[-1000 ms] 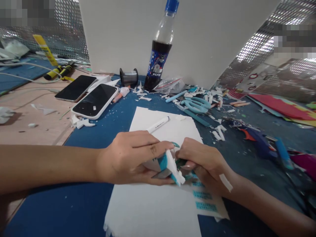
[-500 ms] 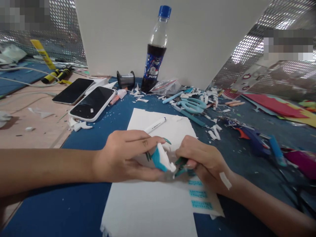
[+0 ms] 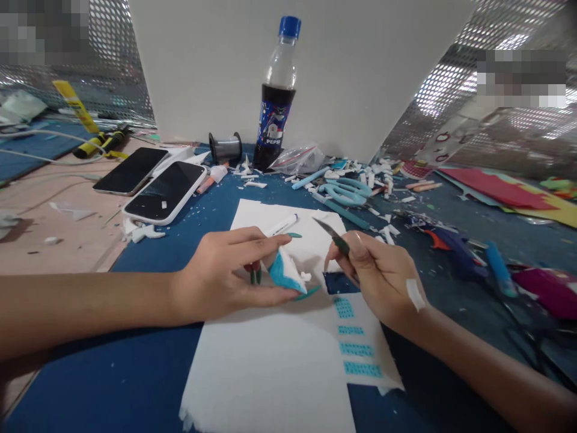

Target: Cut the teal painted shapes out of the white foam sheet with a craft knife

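My left hand [image 3: 225, 273] pinches a small white and teal foam piece [image 3: 283, 273] between thumb and fingers, just above a white sheet [image 3: 270, 355] on the blue mat [image 3: 135, 361]. My right hand [image 3: 383, 276] grips a thin craft knife [image 3: 333, 236], blade pointing up and left, a short way right of the foam piece. A small white scrap sticks to the back of my right wrist. Teal dotted strips [image 3: 354, 346] lie on the sheet below my right hand. A white pen [image 3: 282, 225] rests on the sheet behind my left hand.
Two phones [image 3: 164, 189] lie at the left. A cola bottle [image 3: 273, 99], a wire spool [image 3: 224, 146] and a plastic bag stand by a white board. Teal scissors [image 3: 347, 192], foam scraps, a blue glue gun [image 3: 455, 246] and coloured paper [image 3: 505, 192] crowd the right.
My right hand has pulled away from the foam piece and lifted, so the knife blade now shows. My left hand turned the foam piece and lowered it slightly.
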